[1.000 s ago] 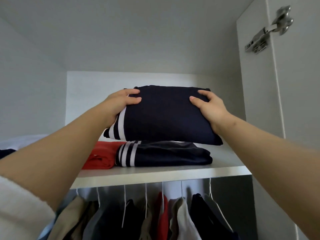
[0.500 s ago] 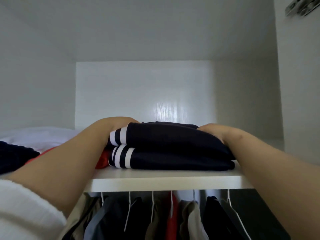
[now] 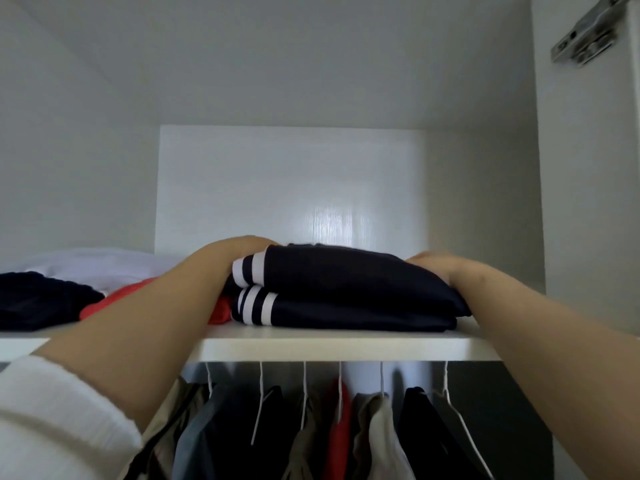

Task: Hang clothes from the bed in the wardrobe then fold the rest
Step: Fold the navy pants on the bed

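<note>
on shelf [image 3: 346,348], left hand [image 3: 242,251], navy top [image 3: 346,276], right hand [image 3: 433,268]

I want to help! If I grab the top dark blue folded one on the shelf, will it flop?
Probably floppy: the top navy garment is soft cloth drooping over the lower navy garment. Likely light, as it hardly squashes that one. It shouldn't roll; it lies flat between the left hand and right hand.
</note>
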Demonstrator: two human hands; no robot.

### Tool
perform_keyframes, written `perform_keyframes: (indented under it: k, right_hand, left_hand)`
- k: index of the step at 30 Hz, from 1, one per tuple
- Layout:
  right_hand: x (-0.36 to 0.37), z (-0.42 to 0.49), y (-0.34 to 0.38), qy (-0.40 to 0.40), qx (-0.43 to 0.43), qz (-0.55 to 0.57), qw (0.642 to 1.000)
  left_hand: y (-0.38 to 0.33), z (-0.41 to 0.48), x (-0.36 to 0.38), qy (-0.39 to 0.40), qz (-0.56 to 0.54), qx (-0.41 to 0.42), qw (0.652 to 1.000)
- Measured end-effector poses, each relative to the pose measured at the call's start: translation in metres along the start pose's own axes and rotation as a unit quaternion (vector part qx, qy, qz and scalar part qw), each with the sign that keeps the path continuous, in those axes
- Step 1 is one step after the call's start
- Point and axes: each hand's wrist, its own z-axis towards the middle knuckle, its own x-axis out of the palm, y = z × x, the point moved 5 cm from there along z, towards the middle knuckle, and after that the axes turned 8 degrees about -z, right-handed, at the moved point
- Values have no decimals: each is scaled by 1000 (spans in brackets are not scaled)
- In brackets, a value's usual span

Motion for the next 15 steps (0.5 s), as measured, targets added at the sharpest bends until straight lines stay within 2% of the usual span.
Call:
perform_keyframes:
  k: [2, 4, 5, 6, 7, 9, 11, 13, 15]
  right_hand:
    - [1, -3, -4, 10, 17, -32, 999]
    - [-11, -10, -3, -59, 29, -92, 994]
    - [-21, -17, 5, -113, 12, -136, 984]
    - [-28, -24, 17, -157, -25, -141, 977]
    - [-30, -31, 31, -167, -78, -117, 976]
    - [-17, -47, 53, -90, -171, -51, 980]
    - [7, -57, 63, 2, -190, -58, 980]
    - [25, -54, 61, 28, -179, -104, 978]
    - [32, -49, 57, 18, -179, -146, 973]
  left_hand:
    - [-3, -14, -2, -24, 8, 0, 1000]
    - [-16, -41, -15, -66, -49, 20, 996]
    - [-25, -54, -25, -79, -87, 44, 992]
    - [-32, -63, -34, -87, -117, 83, 986]
    - [-41, -75, -37, -76, -129, 117, 982]
    - [-55, -96, -29, -24, -76, 174, 982]
    - [-55, -106, -7, 24, 9, 167, 986]
    - [-43, -108, 15, 38, 61, 152, 986]
    - [-35, -105, 24, 9, 63, 146, 987]
